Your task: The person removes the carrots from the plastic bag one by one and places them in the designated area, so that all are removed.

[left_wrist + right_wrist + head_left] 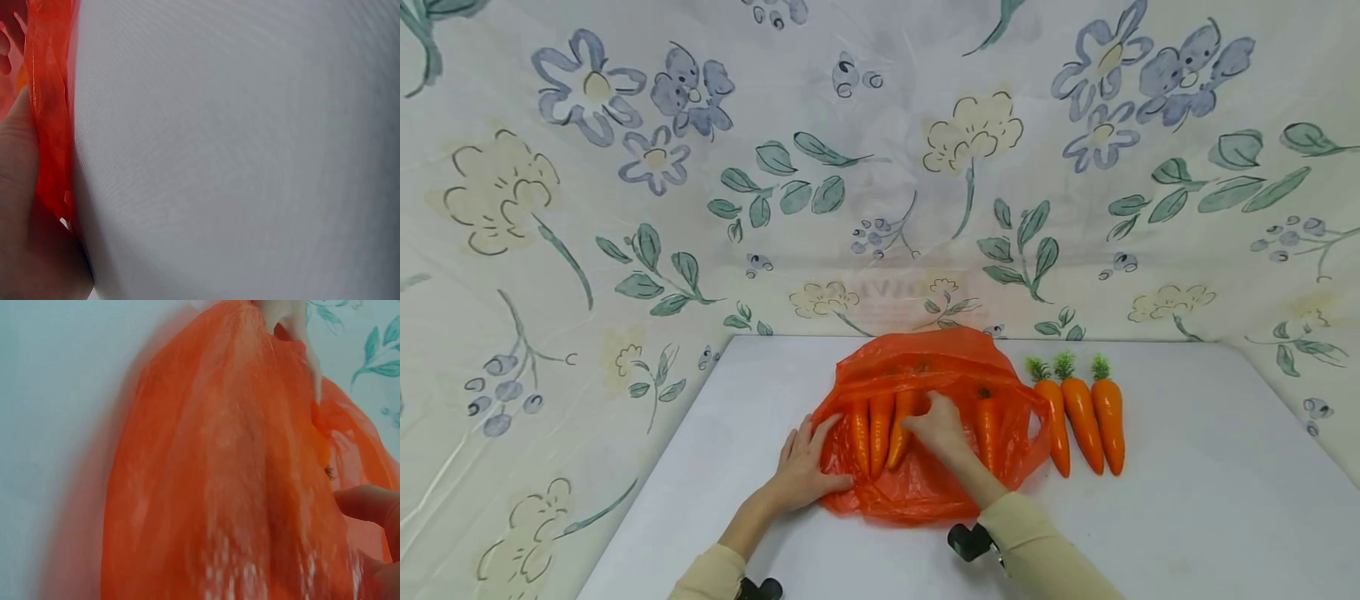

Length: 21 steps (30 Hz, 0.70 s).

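Observation:
An orange-red plastic bag (pixel 917 500) lies spread on the table, with several orange carrots (pixel 880 429) showing in it: three side by side at its left and a separate carrot (pixel 987 433) farther right. My left hand (pixel 805 467) rests on the bag's left edge, fingers and thumb spread apart; its thumb (pixel 15 162) touches the red film in the left wrist view. Over the bag, my right hand (pixel 938 425) has its fingertips beside the third carrot. In the right wrist view, finger and thumb stand apart with no carrot between them, and film hides part of the hand.
Three carrots (pixel 1081 425) with green tops lie side by side on the white table (pixel 1195 467), right of the bag. A floral-patterned cloth (pixel 887 167) rises behind the table. Dark wrist-worn devices (pixel 970 542) sit at both cuffs.

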Available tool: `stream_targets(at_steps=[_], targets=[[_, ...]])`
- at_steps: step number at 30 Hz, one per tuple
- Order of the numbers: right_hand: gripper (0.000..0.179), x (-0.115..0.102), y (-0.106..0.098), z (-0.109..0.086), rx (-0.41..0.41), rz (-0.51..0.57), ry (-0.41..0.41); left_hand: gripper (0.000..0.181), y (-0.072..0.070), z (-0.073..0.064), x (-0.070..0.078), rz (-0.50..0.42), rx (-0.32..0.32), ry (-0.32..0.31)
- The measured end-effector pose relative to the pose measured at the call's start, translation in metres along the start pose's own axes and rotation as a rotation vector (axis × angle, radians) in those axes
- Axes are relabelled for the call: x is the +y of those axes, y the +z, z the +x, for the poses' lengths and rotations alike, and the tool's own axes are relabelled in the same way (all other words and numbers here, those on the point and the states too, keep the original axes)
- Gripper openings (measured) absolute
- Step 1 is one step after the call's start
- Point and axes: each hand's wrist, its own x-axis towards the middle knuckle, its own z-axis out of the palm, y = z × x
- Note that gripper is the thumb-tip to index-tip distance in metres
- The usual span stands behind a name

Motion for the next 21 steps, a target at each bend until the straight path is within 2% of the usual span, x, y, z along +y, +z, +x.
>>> stream_targets(at_steps=[6, 12, 19, 21], targets=[[0.055, 0.0, 0.008, -0.003, 0.008, -0.011, -0.052, 0.097, 0.003, -0.001, -0.001, 0.002, -0.004, -0.019], [0.043, 0.002, 0.019, -0.003, 0.054, -0.083, -0.108, 0.097, 0.004, 0.0, -0.002, 0.004, -0.007, -0.028], [0.042, 0.0, 0.029, -0.004, 0.142, -0.295, -0.131, 0.097, 0.002, -0.001, -0.002, -0.001, -0.003, -0.013], [0.043, 0.0, 0.03, -0.004, 0.15, -0.327, -0.126, 0.096, 0.002, 0.0, -0.002, -0.003, 0.0, -0.011]])
